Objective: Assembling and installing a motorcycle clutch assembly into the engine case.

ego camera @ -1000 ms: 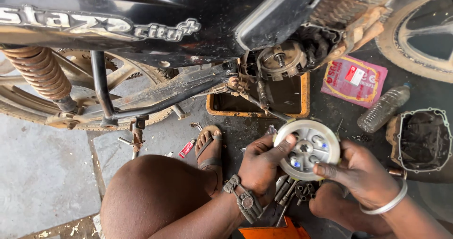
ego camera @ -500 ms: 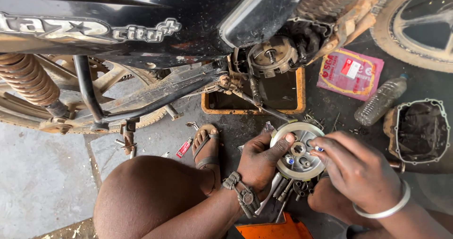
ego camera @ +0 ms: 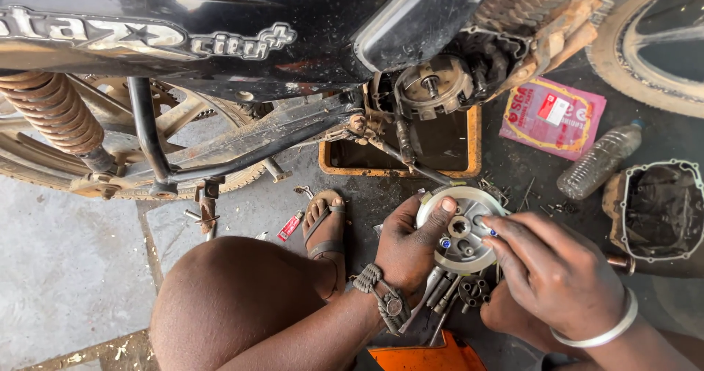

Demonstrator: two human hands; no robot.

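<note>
below bike, l hand [ego camera: 407, 250], r hand [ego camera: 554, 268] grip clutch disc [ego camera: 460, 228]

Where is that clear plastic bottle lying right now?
The plastic bottle lies on the ground at right, between the pink packet and the engine cover.

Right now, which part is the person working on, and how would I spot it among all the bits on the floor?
Find the black motorcycle and the orange oil tray beneath its open engine. Just in front of the tray, the left hand grips a round silver metal disc while the right hand touches its face. Unlike the dark engine cover nearby, it is pale, circular, with small blue-tipped studs.
</note>
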